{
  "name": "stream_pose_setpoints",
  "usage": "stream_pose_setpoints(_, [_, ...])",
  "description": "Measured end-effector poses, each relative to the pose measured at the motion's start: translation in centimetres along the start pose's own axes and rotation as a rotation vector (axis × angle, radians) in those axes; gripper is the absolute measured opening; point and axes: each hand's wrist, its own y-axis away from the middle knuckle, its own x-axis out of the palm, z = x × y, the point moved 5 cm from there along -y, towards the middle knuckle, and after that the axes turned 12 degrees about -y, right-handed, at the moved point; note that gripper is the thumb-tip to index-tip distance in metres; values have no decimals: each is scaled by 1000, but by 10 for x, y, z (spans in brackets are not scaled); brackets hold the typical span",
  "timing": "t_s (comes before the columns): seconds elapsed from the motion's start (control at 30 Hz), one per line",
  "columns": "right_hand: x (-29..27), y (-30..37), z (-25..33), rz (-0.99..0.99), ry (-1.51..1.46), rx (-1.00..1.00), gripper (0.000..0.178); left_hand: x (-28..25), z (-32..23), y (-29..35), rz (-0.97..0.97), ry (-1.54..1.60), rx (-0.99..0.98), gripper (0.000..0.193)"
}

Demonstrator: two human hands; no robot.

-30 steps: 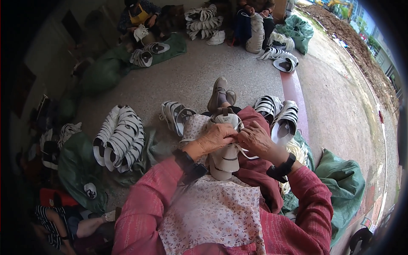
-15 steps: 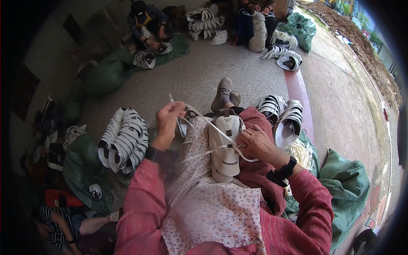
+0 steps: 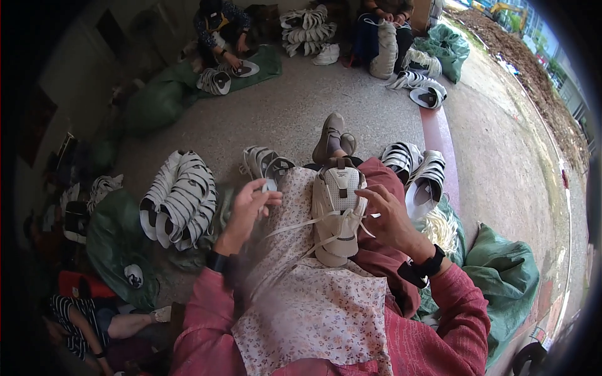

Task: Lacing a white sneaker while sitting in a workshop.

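A beige and white shoe upper lies on my lap, its toe end toward me and its tongue facing up. A white lace crosses its lower part, with loose ends trailing to both sides. My right hand is at the upper's right edge, its fingers curled and gripping that side. Away to the left of the upper, my left hand is raised with its fingers apart and nothing visible in them. A floral apron covers my lap beneath the upper.
Stacked shoe uppers stand on the floor at left, beyond my left hand and at right. A bundle of pale laces rests by a green sack. Other people work at the far side.
The lace that stretched from the upper up to my left hand is gone from it. My left hand has lowered and its fingers have spread. My right hand has shifted slightly right along the upper.
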Motion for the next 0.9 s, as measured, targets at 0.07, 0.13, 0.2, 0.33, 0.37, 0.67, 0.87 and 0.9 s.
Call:
stream_pose_setpoints(0.07, [9, -12, 18, 38, 198, -142, 55, 26, 3, -5, 79, -20, -5, 39])
stream_pose_setpoints(0.13, [21, -11, 5, 130, 93, -104, 53, 61, 5, -10, 256, -95, -34, 27])
stream_pose_setpoints(0.2, [35, -13, -1, 251, -188, -70, 31, 84, 13, -14, 297, -146, 17, 24])
stream_pose_setpoints(0.33, [-6, -10, 16, 81, -941, 396, 11, 101, 16, -3, 404, -309, 68, 22])
stream_pose_setpoints(0.37, [-27, -5, 0, -99, -904, 354, 13, 105, 14, 1, 441, -397, 85, 21])
stream_pose_setpoints(0.67, [-97, 45, -45, -794, 51, 155, 62, 104, 12, -1, 159, -413, 223, 21])
stream_pose_setpoints(0.87, [10, 3, 6, 56, -2, 26, 22, 110, 6, 5, 175, -676, 262, 18])
stream_pose_setpoints(0.9, [19, 0, 9, 84, 49, -26, 21, 111, 6, 5, 177, -683, 264, 18])
